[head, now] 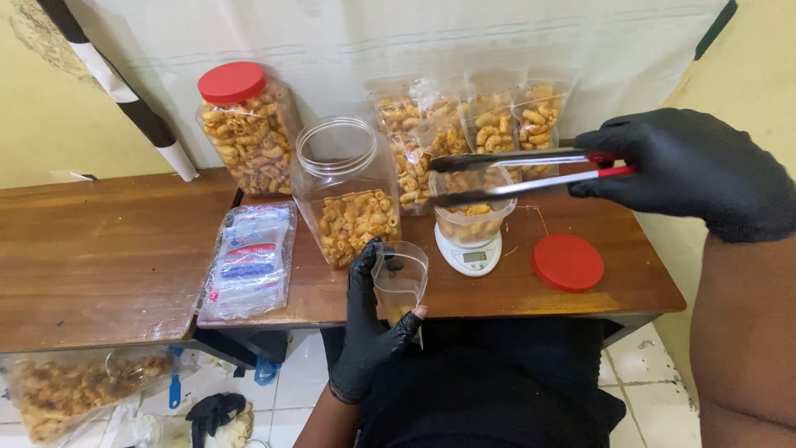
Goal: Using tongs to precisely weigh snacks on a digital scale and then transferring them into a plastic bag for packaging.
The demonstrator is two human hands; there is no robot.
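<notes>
Mid-portioning, we judge: our right hand (696, 170) grips tongs (518, 172) over the scale's cup (473, 217) at centre; our left hand (369, 328) clasps an open pouch (399, 278), which likely needs filling next

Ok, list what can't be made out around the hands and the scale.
Head view only:
- Scale: its small display is too small to tell anything from.
- Cup on the scale: the tongs cross its top, hiding part of the snacks inside.
- Small bag in the left hand: clear plastic, contents unclear.
- Right hand: the forearm is cut off by the right edge.
</notes>
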